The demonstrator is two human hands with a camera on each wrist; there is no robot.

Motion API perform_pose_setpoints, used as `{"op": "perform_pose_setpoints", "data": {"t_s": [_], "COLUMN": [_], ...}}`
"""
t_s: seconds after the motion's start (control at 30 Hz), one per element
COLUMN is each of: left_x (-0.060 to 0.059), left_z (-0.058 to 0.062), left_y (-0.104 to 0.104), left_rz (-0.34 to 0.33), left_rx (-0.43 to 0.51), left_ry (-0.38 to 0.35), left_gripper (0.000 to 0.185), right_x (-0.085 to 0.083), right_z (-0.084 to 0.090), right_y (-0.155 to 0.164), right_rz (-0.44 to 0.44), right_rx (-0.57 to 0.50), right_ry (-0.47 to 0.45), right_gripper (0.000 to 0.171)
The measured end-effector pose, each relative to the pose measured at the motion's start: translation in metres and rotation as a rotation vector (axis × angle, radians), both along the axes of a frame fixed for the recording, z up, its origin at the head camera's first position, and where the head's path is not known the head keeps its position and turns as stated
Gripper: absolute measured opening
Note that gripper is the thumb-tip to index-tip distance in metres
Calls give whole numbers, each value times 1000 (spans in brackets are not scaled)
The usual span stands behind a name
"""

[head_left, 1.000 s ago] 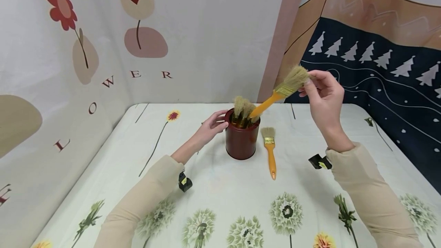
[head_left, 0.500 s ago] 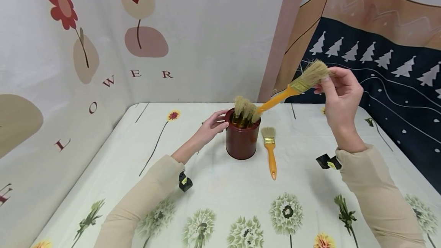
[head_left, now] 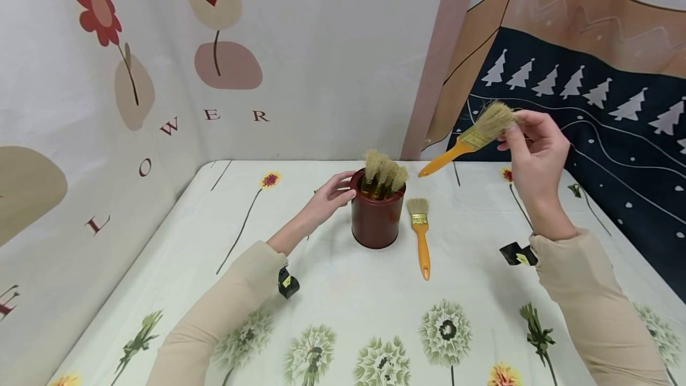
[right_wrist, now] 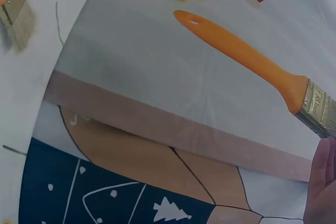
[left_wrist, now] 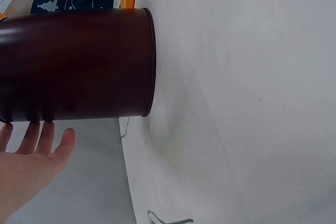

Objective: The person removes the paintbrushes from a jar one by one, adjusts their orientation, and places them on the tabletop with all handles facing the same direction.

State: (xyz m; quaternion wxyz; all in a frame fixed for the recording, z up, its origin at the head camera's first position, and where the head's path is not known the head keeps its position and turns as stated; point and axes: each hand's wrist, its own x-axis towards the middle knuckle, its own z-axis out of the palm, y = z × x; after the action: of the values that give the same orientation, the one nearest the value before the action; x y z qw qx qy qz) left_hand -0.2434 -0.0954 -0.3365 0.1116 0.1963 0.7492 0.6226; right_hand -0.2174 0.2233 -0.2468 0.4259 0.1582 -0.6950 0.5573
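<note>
Right hand [head_left: 533, 145] pinches a brush [head_left: 471, 137] by its bristles above the table's far edge — it could slip; relaxed left hand [head_left: 334, 192] touches the red can [head_left: 376, 219].

In the left wrist view the can [left_wrist: 79, 66] runs off the left edge, so its mouth is unseen, and the left hand [left_wrist: 29, 166] is cut by the lower corner. In the right wrist view the held brush [right_wrist: 252, 64] loses its bristles past the right edge; only a finger edge of the right hand [right_wrist: 320, 182] shows. In the head view the handles of the brushes in the can [head_left: 382, 173] are hidden inside it.
</note>
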Motion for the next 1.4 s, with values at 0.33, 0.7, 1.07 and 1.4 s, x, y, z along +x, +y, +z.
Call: {"op": "perform_pose_setpoints", "data": {"t_s": [0.33,0.7,1.07,1.4], "left_x": [0,0,-1,-1], "left_z": [1,0,0,-1], "left_y": [0,0,0,0], "left_rz": [-2,2,1,-2], "left_rx": [0,-2,1,-2], "left_ry": [-4,1,4,8], "left_gripper": [50,50,50,49], "right_x": [-9,-18,-23,-123], "right_z": [-12,-26,-37,-131], "right_y": [6,8,5,70], "right_rz": [-49,-33,18,197], "right_rx": [111,231,306,201], "right_ry": [-97,-217,-358,-426], "right_gripper": [16,17,21,30]}}
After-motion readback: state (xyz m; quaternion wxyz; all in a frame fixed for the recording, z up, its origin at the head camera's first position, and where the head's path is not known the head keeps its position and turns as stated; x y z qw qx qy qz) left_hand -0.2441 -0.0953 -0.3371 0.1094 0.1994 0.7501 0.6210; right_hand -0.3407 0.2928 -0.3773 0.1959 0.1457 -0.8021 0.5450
